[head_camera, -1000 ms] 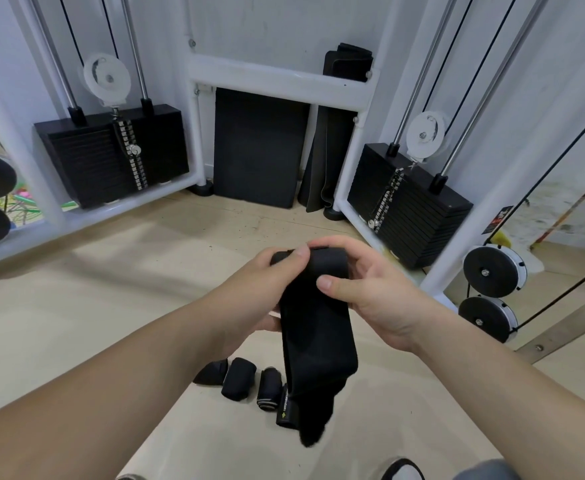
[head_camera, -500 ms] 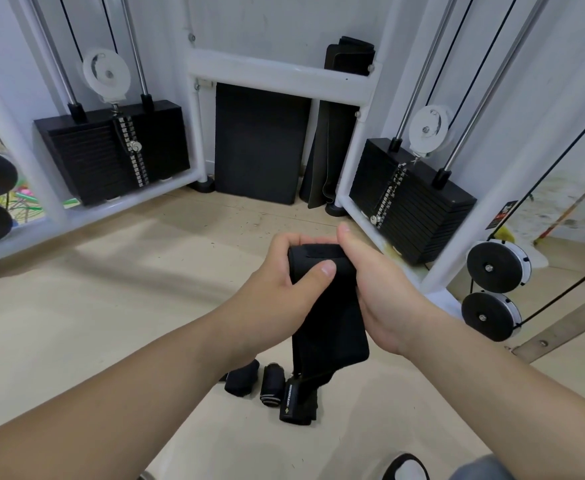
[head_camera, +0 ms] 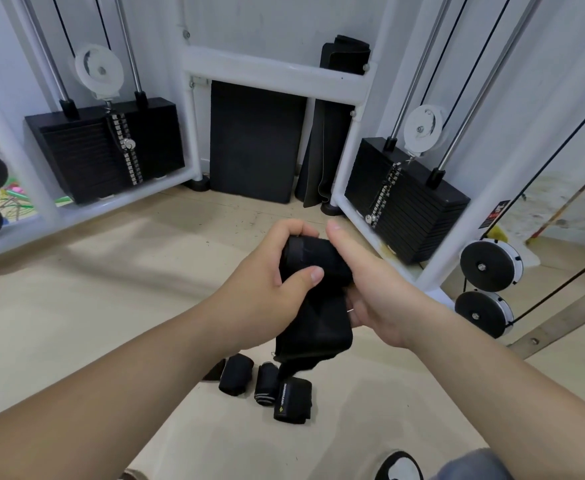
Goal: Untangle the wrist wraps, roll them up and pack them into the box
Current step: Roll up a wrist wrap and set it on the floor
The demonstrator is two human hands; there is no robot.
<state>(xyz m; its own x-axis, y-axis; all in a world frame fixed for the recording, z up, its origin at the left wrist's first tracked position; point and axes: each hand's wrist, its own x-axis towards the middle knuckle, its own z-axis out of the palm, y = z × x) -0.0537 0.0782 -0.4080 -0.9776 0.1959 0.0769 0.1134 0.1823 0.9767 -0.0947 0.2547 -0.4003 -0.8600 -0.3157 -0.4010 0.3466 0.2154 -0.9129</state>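
While the cable machine's weight stack stands at the far left edge of the floor, the work itself goes on in mid-air above the pale boards. The left hand has its grip closed round the wound end of a black wrist wrap, with the thumb across the front of the roll and the fingers curled over its top. From that roll the unwound length hangs down as a broad, flat band, and its lower end droops toward the floor.

Under it, toward the near edge of the floor, three rolled wraps lie side by side. A fourth dark piece is half hidden behind the left forearm.

The right hand grips the same wrap from the other side. Its thumb lies straight along the roll's right flank, and its fingers are curled beneath the hanging band. Further right stands a second weight stack, and a shoe shows at the bottom edge. No box is in view.

The wrap looks light, soft and limp, probably elastic fabric, so it should neither slip nor break, though a slack roll would likely loosen. The best hold seems to be the one shown: one grip pinching the roll across its ends, the other feeding the band taut and square so that the edges stack evenly. About half the length appears left to wind.
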